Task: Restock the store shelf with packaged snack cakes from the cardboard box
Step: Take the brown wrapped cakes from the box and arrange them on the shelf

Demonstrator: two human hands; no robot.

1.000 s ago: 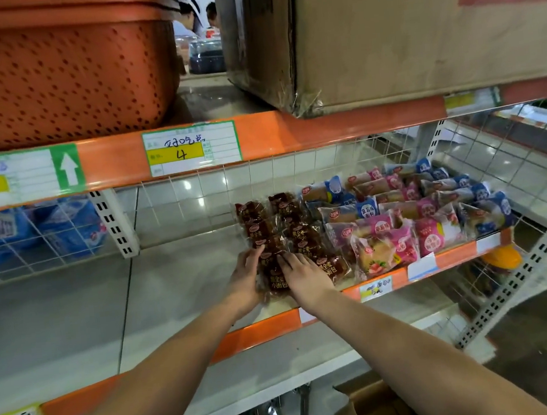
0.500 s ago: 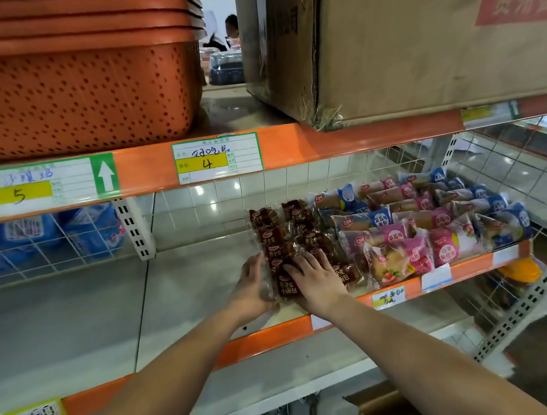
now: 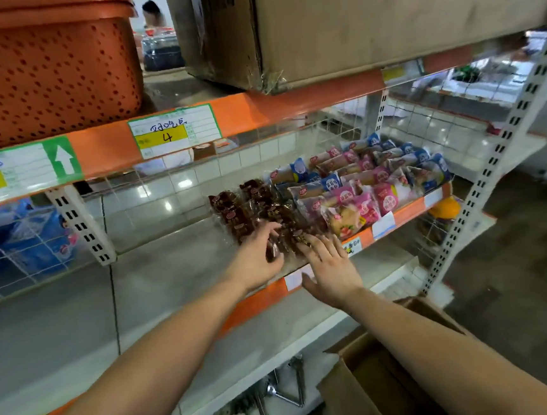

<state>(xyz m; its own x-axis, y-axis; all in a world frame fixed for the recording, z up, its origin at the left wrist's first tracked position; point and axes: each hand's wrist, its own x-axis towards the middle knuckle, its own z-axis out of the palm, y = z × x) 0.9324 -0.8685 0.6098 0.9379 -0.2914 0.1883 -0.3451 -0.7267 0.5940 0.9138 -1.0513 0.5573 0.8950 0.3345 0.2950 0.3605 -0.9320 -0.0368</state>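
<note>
Brown-wrapped snack cakes [image 3: 244, 210] lie in two rows on the middle shelf [image 3: 171, 269], next to a pile of pink and blue packs [image 3: 366, 186]. My left hand [image 3: 256, 258] touches the left side of the front brown packs, its fingers loosely spread and holding nothing. Hovering at the shelf's orange front edge, my right hand [image 3: 332, 270] is flat with spread fingers, and its fingertips just reach the front brown pack. The open cardboard box [image 3: 357, 385] sits low at the right under my right forearm. Its contents are hidden.
The upper shelf holds orange perforated baskets [image 3: 46, 78] and a big carton [image 3: 381, 16]. Blue packs [image 3: 23, 239] lie behind wire mesh at the left. A perforated white upright [image 3: 493, 168] slants at the right. Metal tools [image 3: 282, 395] lie below. A person stands far behind.
My right hand has slid back off the brown packs toward the shelf edge and flattened. The left hand stays at the packs. The view has dipped, and the cardboard box now shows.
</note>
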